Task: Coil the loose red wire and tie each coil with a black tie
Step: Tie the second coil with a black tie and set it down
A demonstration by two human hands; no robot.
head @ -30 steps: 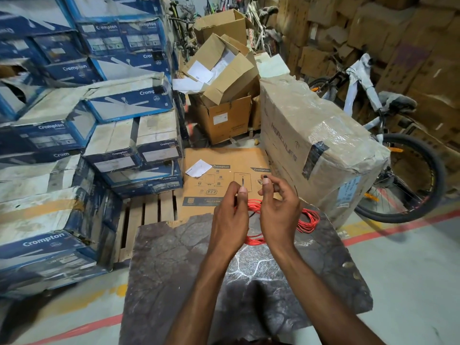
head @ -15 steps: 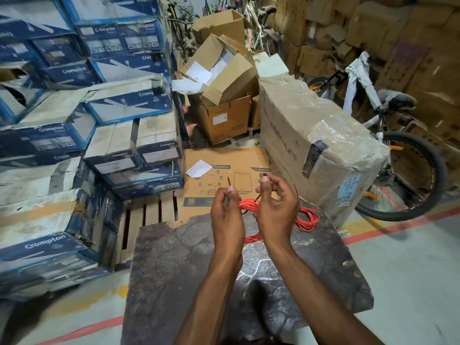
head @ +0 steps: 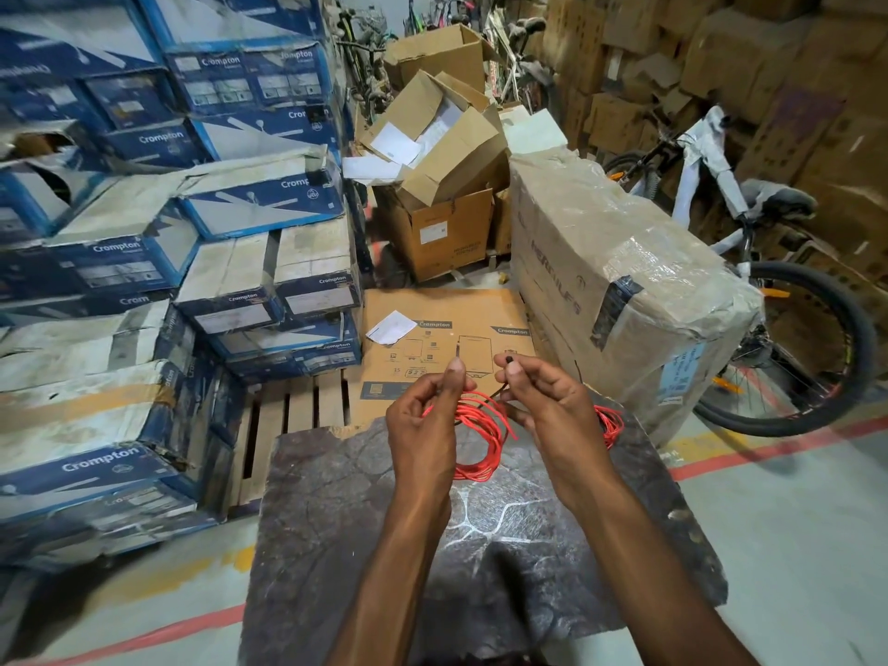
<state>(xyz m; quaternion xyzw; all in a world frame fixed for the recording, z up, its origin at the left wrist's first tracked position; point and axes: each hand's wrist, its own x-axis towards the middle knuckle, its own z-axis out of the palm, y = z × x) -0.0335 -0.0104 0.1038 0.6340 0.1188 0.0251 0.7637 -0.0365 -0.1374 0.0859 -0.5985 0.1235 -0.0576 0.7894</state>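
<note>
A coil of red wire hangs between my two hands above the far end of a dark stone slab. My left hand pinches one end of a thin black tie, its tip sticking up above my fingers. My right hand pinches the tie's other end, which pokes out near my thumb. The tie runs around the top of the coil. More red wire lies on the slab behind my right hand, partly hidden by it.
Stacked blue and white boxes fill the left. A flat brown carton lies beyond the slab on a wooden pallet. A large wrapped carton and a bicycle stand to the right. Red floor lines cross the concrete.
My hands have moved slightly apart and lifted the coil, so it hangs more fully in view between them. The tie ends stay pinched in both hands.
</note>
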